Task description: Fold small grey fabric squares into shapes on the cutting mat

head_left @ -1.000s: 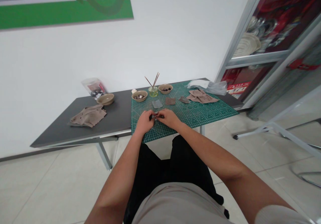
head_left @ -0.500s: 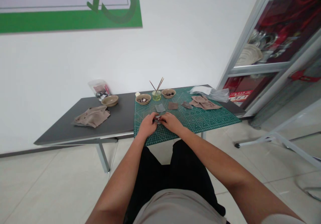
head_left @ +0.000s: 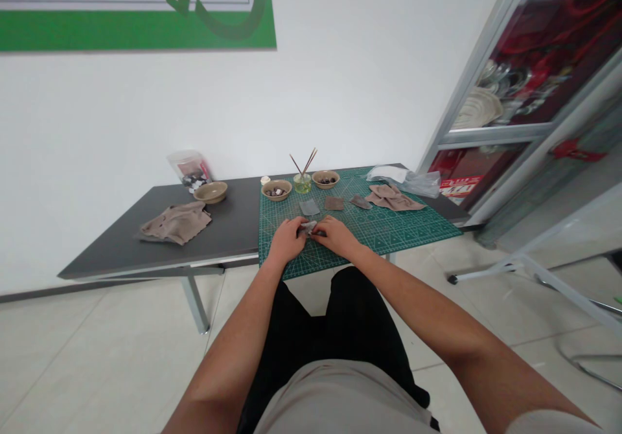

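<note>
Your left hand [head_left: 287, 241] and your right hand [head_left: 335, 236] are both drawn into narrow pinches, closed from either side on a small, pale grey, flat piece [head_left: 308, 228] above the near half of the green gridded cutting mat [head_left: 413, 228]. Both hands touch it, and neither is clearly nearer. Its long axis seems to run side to side across your body, but your fingers and its small size hide which way it points, and what it is made of.

Beyond your hands, across the middle of the mat, lie a grey rectangular swatch [head_left: 310, 207], a brown rectangular swatch [head_left: 334, 203] and a dark irregular scrap [head_left: 360, 201]. To their right on the mat is a crumpled taupe cloth [head_left: 391, 197].

Along the mat's far edge stand a round tan bowl of dark pieces [head_left: 276, 190], a glass jar of yellow-green liquid holding thin sticks [head_left: 302, 184] and a second tan bowl [head_left: 325, 179]. Left of the mat, on the dark grey tabletop [head_left: 233, 243], lie a crumpled beige cloth [head_left: 175, 222] and a third tan bowl [head_left: 210, 192].
</note>
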{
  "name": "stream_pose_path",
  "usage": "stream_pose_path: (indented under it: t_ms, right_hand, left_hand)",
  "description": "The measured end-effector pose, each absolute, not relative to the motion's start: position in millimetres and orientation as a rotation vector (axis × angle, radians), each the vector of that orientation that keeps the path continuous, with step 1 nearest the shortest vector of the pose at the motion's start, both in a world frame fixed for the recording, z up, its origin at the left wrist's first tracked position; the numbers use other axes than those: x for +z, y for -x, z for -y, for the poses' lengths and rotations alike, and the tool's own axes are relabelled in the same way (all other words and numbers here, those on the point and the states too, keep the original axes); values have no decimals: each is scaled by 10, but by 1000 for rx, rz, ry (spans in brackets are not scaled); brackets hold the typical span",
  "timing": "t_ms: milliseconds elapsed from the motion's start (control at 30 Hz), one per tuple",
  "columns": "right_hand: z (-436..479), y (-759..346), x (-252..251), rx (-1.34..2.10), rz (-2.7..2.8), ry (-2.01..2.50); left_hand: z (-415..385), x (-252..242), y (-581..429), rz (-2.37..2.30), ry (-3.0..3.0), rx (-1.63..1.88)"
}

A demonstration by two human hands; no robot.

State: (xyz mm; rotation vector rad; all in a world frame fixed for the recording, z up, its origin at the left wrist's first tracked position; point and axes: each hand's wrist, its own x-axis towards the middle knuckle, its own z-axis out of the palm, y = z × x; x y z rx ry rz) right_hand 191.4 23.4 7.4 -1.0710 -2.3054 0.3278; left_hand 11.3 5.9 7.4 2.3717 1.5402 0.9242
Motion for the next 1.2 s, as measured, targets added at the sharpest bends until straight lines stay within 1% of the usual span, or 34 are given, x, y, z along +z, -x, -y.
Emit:
stream_pose_path:
  t_ms: [167, 333, 500, 633, 867, 1067, 1200]
  right_hand:
    - [-248, -1889, 69, 313, 2272, 1151]
    - [-213, -1890, 68, 329, 2315, 1076]
    - [-235, -1854, 72, 318, 2284, 1115]
    - [-210, -1773, -1, 310, 2307, 1025]
    - [-145, -1826, -75, 276, 2299, 1037]
    - [-98, -1876, -67, 292, 2205, 1121]
    - [-137, -1883, -66, 282, 2236, 1183]
  left_hand:
    - [-83, 48, -107, -1556, -2380, 904]
    - [-77, 38, -121, -1554, -2401, 903]
    - [-59, 56, -107, -1538, -2409, 901]
    - [-51, 77, -82, -1491, -2438, 888]
    - [-69, 78, -71, -1510, -2564, 744]
    - [-96, 49, -69, -1532, -2527, 784]
    - [-122, 25, -75, -1553, -2399, 929]
